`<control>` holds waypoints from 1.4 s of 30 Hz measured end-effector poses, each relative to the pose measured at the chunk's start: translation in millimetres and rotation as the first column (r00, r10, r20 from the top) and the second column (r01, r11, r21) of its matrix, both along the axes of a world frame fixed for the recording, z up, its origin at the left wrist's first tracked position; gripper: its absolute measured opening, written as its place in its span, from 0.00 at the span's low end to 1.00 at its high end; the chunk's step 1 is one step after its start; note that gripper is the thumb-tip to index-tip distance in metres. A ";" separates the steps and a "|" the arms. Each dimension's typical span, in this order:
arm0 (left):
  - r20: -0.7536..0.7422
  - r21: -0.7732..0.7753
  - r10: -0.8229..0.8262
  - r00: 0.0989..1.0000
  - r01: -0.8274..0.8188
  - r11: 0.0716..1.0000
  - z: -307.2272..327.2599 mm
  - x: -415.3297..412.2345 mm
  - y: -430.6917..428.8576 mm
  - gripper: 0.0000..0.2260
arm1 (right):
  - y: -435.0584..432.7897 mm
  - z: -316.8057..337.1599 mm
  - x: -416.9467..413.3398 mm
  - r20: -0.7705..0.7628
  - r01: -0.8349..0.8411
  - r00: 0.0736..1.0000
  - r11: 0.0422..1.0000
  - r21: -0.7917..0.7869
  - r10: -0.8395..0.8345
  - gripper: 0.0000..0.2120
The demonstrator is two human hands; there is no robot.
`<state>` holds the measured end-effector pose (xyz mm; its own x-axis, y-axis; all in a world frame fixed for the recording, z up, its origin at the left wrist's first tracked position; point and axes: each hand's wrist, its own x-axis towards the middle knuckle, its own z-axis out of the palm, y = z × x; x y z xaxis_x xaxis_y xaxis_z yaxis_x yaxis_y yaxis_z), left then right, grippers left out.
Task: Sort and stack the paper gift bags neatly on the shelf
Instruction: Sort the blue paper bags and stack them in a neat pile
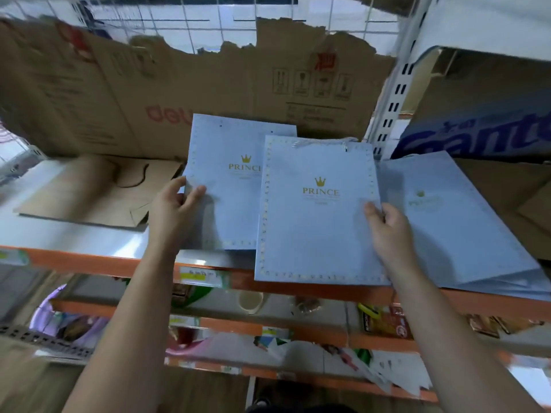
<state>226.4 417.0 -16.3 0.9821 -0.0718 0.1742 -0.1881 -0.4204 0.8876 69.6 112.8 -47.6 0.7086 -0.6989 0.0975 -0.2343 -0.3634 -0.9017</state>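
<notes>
Two flat light-blue gift bags with a gold crown and "PRINCE" lie on the shelf (pixel 89 239). The left bag (pixel 226 198) rests flat, and my left hand (pixel 176 207) grips its left edge. The front bag (pixel 316 222) overlaps it and sticks out over the orange shelf lip; my right hand (pixel 387 225) holds its right edge, thumb on top. To the right a stack of the same blue bags (pixel 456 222) lies angled, overhanging the lip.
A flat brown paper bag (pixel 98 192) with a dark cord lies at the left. Torn cardboard (pixel 179 90) lines the back. A white upright post (pixel 393 96) and a blue-printed box (pixel 483 135) stand at the right. Lower shelves hold mixed goods.
</notes>
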 end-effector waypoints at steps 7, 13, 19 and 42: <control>0.010 0.202 0.089 0.996 -0.089 0.975 1.5 40.2 39.7 0.16 | 62.0 -5.5 20.2 -0.007 -0.020 1.000 0.996 0.091 0.021 0.18; 0.031 0.386 0.095 0.995 -0.099 0.917 -10.9 64.7 40.8 0.26 | 75.5 -11.7 19.5 0.015 0.038 0.999 0.989 0.140 -0.040 0.20; 0.037 0.351 0.087 0.995 -0.095 0.932 -21.1 70.3 29.0 0.27 | 77.4 -9.3 17.1 0.054 0.073 0.995 0.981 0.182 -0.084 0.14; 0.311 0.349 0.033 0.950 -0.146 0.926 -70.0 38.8 83.6 0.15 | 119.3 20.0 130.6 0.118 -0.042 0.993 0.996 0.081 0.032 0.10</control>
